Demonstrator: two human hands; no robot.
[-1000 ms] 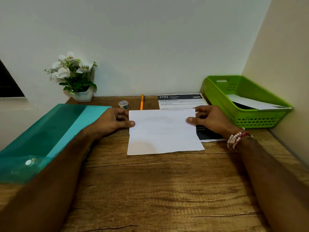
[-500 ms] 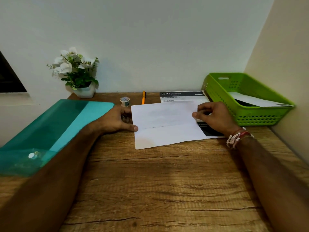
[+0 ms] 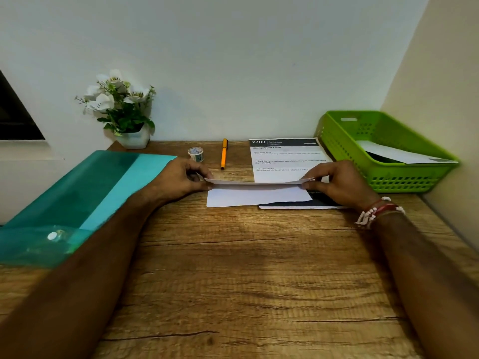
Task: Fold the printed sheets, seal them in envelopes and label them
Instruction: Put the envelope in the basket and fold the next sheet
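On my feed the white sheet [image 3: 256, 196] lies mid-tabletop [image 3: 246, 268] with its far flap raised above the near half. The left hand [image 3: 181, 178] pinches the raised edge at its left end and the right hand [image 3: 339, 182] pinches the right end, the fingers [image 3: 315, 172] curled onto the paper. It partly covers a printed sheet [image 3: 285, 159] headed 2703, with an orange pen [image 3: 224, 153] and tape roll [image 3: 196, 154] behind, a teal folder [image 3: 90, 187] left and a green basket [image 3: 344, 146] right.
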